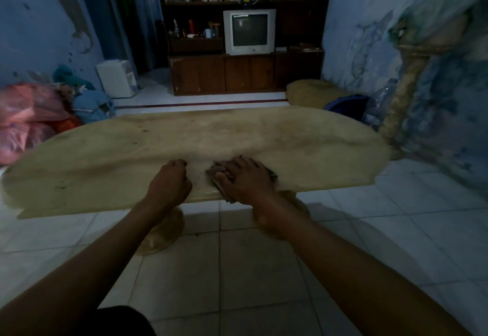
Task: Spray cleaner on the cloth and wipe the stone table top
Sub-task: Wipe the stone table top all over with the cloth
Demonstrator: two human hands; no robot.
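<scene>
The right hand point(244, 177) lies flat, pressing the cloth point(217, 170) at the tabletop's point(105, 156) near edge. The left hand point(171, 180) sits curled beside it, holding nothing. Bare stone lies beyond.

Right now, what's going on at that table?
A person is wiping the stone table top. The right hand lies flat on a dark cloth at the near edge of the slab, fingers spread over it. The left hand rests beside it on the stone with fingers curled, holding nothing that shows. Dark specks remain on the left part of the top. No spray bottle is in view.
</scene>
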